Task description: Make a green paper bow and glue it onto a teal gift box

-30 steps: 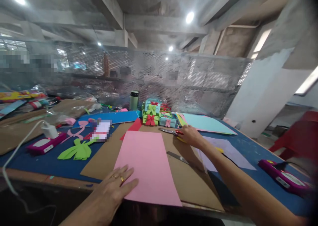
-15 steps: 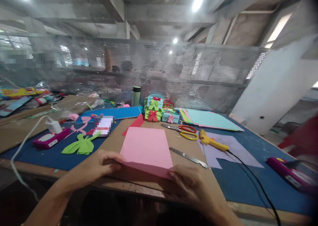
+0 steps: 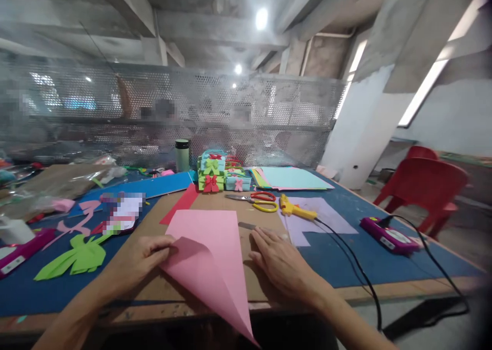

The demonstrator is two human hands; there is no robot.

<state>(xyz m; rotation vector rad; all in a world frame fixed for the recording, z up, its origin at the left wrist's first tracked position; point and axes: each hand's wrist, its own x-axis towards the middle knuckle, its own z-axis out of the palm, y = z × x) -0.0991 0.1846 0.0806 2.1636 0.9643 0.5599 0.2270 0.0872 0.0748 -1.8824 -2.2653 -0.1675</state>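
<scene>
My left hand (image 3: 144, 258) pinches the left edge of a pink paper sheet (image 3: 221, 232). The sheet's near part is lifted and curled, with one corner hanging past the table's front edge. Fingers stretched forward, my right hand (image 3: 280, 260) lies low over a flat metal blade-like tool (image 3: 246, 226) to the right of the sheet. Only the tool's far end shows clearly; the rest is mostly under the hand. A brown cardboard sheet (image 3: 154, 227) lies beneath the paper.
Scissors (image 3: 259, 199) and a yellow glue gun (image 3: 298, 210) lie beyond my right hand. Small paper boxes with bows (image 3: 211, 173) are stacked at the back. Green paper pieces (image 3: 80, 255) lie left; a purple power strip (image 3: 388, 235) and red chair (image 3: 426, 186) stand right.
My right hand has let go of the paper's right corner and moved over the metal tool. The paper's near edge now curls and hangs. The view has turned right.
</scene>
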